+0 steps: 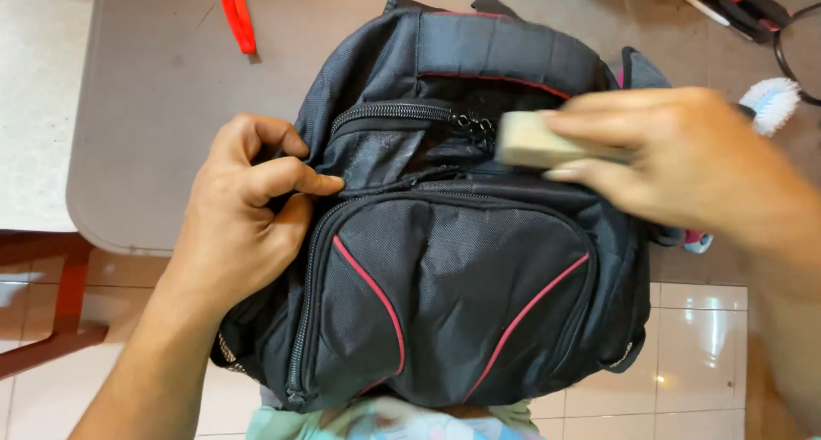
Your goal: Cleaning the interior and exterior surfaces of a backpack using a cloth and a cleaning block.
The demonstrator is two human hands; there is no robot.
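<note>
One black backpack (445, 260) with red piping lies front-up at the near edge of a grey table (145, 106), its lower end hanging past that edge over a white tiled floor (701, 346). Two red curved lines run across its front pocket, and two zip lines show above that pocket: one across the small top pocket, one arching round the front pocket.

The left hand (244, 213) grips the backpack's left side, fingers curled and pinching a fold of fabric just beside the front pocket's zip, thumb pressed along the seam. The right hand (676, 153) comes in from the right and holds one pale rectangular block (530, 141), which could be a sponge or a soap bar; I cannot tell which. Its fingers are closed along the block's top and bottom, and the block's free end touches the backpack by the zip pulls of the top pocket.

One red strap (238, 17) lies on the table near the far edge, well apart from the backpack. At the far right corner sit a red-and-black tool (740, 0) and part of one dark ring (791, 64). One brush (770, 102) with white and blue bristles lies just beyond the right hand, partly hidden by it. One reddish wooden frame (60, 303) stands below the table's left side. Pale green cloth (385, 423) shows at the bottom under the backpack.
</note>
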